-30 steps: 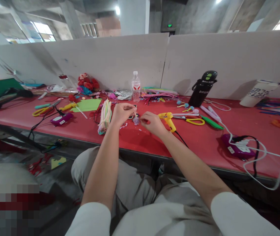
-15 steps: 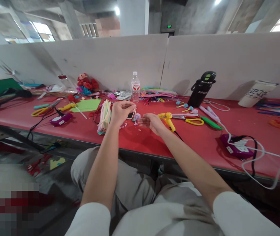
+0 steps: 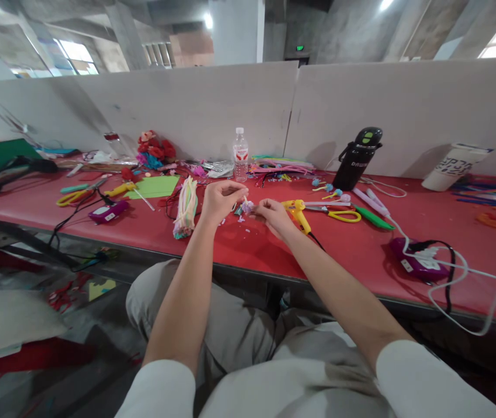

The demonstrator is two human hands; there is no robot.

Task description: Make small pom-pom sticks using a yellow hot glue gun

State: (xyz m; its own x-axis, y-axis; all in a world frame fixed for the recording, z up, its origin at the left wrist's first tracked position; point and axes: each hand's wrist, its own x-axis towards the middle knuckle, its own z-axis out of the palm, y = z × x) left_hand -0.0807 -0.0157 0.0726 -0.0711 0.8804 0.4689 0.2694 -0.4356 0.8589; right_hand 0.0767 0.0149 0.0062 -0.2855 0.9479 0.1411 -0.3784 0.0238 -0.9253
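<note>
A small fluffy purple flower-like ball (image 3: pixel 247 206) on a short pale stem hangs between my two hands. My left hand (image 3: pixel 220 201) pinches the stem from above, thumb and forefinger pressed together. From the right side, my right hand (image 3: pixel 273 216) closes its fingertips on the edge of the ball. Purple scraps (image 3: pixel 241 219) lie on the red table beneath it. To the left of my left hand is a bundle of pastel pipe cleaners (image 3: pixel 186 209). A yellow glue gun (image 3: pixel 299 215) rests just beyond my right hand.
Yellow-handled scissors (image 3: pixel 344 215) and a green tool (image 3: pixel 374 217) lie to the right. A water bottle (image 3: pixel 240 155) and a black flask (image 3: pixel 358 158) stand behind. Purple power strips (image 3: pixel 420 260) with trailing cables sit on the red table (image 3: pixel 252 255). A white partition (image 3: pixel 165 110) rises at the back.
My right hand has gone from spread fingers beside the purple ball to gripping its edge. My left hand and the ball have shifted slightly right.
</note>
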